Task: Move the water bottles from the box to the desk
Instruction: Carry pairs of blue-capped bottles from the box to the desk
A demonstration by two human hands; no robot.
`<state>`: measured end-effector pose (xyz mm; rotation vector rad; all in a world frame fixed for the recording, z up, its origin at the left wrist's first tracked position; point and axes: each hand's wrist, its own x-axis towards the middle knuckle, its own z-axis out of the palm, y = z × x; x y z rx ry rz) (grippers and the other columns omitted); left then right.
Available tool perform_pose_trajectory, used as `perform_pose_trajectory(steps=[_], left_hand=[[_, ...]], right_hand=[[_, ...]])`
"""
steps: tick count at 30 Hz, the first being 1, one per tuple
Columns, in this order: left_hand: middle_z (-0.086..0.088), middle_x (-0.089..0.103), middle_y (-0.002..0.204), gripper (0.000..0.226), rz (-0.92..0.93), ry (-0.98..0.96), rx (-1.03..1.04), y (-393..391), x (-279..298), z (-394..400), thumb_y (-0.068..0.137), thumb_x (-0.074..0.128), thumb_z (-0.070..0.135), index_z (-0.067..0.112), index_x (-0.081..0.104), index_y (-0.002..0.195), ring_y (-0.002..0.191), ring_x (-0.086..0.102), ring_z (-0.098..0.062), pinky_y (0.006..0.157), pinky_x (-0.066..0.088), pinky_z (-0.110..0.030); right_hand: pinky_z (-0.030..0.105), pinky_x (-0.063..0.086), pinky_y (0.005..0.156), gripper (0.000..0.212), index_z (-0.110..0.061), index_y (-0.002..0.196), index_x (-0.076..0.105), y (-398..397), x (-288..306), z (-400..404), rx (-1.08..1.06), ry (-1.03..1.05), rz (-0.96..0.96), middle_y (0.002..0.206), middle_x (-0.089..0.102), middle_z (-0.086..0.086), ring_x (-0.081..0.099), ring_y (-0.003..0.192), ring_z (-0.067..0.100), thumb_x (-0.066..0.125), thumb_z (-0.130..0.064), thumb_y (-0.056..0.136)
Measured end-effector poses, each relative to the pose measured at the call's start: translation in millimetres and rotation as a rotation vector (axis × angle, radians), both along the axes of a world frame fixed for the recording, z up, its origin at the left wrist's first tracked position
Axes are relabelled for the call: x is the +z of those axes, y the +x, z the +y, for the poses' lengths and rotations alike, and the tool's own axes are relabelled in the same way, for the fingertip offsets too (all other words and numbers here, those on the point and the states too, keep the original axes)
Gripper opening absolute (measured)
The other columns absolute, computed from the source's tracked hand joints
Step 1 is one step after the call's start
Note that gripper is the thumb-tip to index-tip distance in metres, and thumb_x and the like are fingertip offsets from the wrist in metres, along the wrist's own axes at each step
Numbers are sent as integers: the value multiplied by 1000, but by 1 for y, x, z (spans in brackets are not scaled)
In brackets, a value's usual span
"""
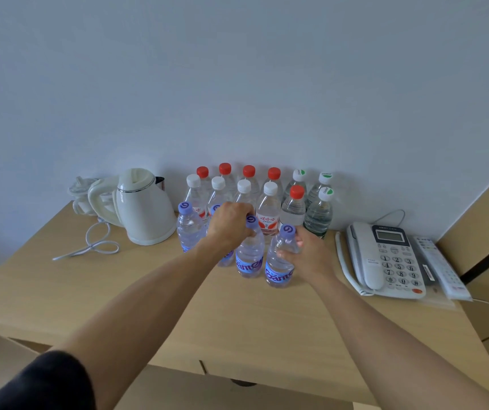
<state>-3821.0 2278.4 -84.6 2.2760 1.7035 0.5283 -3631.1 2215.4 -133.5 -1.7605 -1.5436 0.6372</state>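
Note:
Several water bottles stand upright on the light wooden desk against the wall: red-capped, white-capped and green-labelled ones behind, purple-capped ones in front. My left hand grips the neck of a purple-capped bottle from above. Around the shoulder of the front-right purple-capped bottle curls my right hand. Another purple-capped bottle stands free at the left, beside the kettle. The box is out of view.
A white electric kettle with its cord stands left of the bottles. To the right lie a white desk telephone and a remote control. A drawer front runs under the desk's near edge.

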Motion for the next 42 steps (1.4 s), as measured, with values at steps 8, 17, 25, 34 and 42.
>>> perform_pose_trajectory(steps=[8,17,25,34,42], left_hand=[[-10,69,97,31,61,-6,21,3,9,18,80,83,22,9,68,103,91,64,-28,76,53,-36],[-11,69,103,34,126,-16,-26,1,13,26,82,83,22,11,70,111,95,65,-30,78,55,-36],[-11,70,96,30,97,-3,-42,0,12,27,82,81,23,8,70,106,87,65,-27,74,54,-34],[-10,68,95,30,112,-12,-71,-1,12,27,82,81,24,8,67,103,84,63,-25,70,51,-32],[-10,68,92,31,89,64,-126,-8,26,31,84,75,24,5,67,107,82,65,-27,73,57,-38]], right_hand=[[37,50,84,44,-14,117,62,-7,6,1,-15,7,-54,109,68,1,60,100,22,82,-19,78],[40,48,91,50,-12,123,62,-17,11,21,-15,39,-55,116,62,10,58,105,27,81,-9,77],[42,49,94,49,-11,120,61,-21,9,34,-40,45,-51,114,64,9,59,107,26,84,-10,76],[37,47,92,48,-12,121,59,-24,15,35,-64,5,-64,117,61,9,57,109,26,81,-9,78],[30,47,84,56,-19,124,60,-12,44,36,-48,-11,-44,109,64,-5,60,102,15,84,-32,75]])
